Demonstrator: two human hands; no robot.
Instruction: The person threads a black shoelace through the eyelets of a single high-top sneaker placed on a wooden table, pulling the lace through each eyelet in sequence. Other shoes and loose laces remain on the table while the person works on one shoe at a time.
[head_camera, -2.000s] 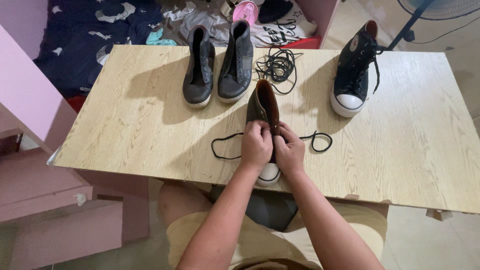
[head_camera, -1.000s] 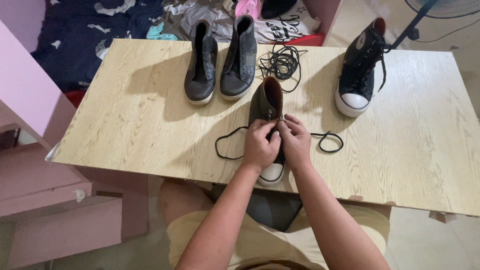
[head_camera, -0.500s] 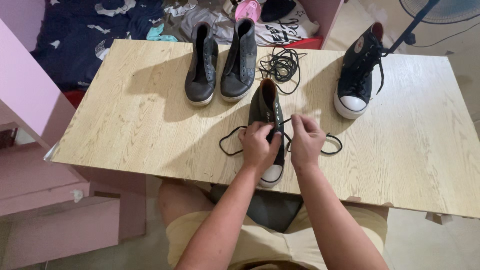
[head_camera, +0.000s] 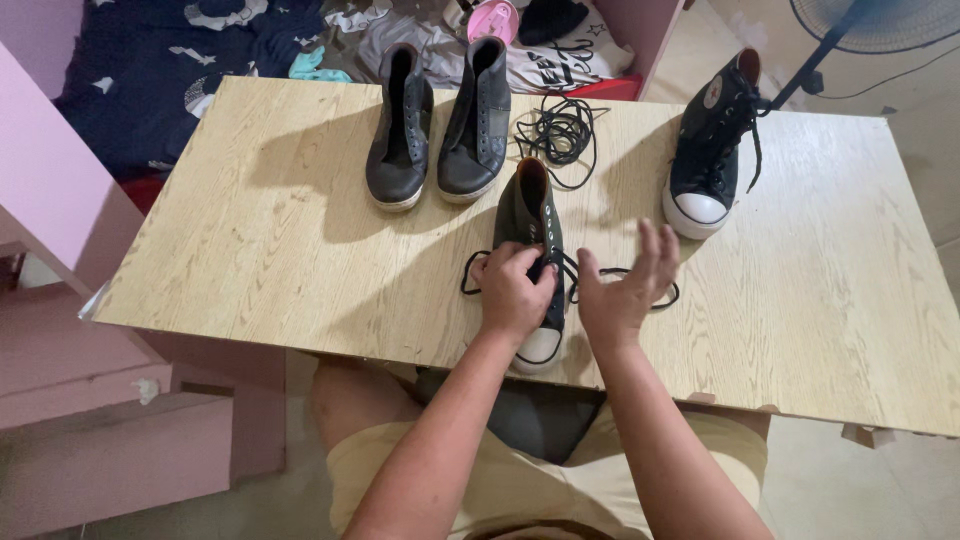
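— What's hard to see here?

— The left hand covers the middle of the dark high-top shoe, so the eyelets under it are hidden. Its fingers curl tight on the black lace at the shoe's front. Whether the lace passes through an eyelet there, I cannot tell.

— And the right hand?

— Open wide, fingers spread, holding nothing, just right of the shoe above the lace loop.

— Where does the shoe sit?

— At the near edge of the wooden table, white toe cap toward the person.

— Anything else?

— A pair of grey boots along the far edge, a loose bundle of laces beside them, and a laced black sneaker toward the far right corner. The boots' openings show only darkness inside.
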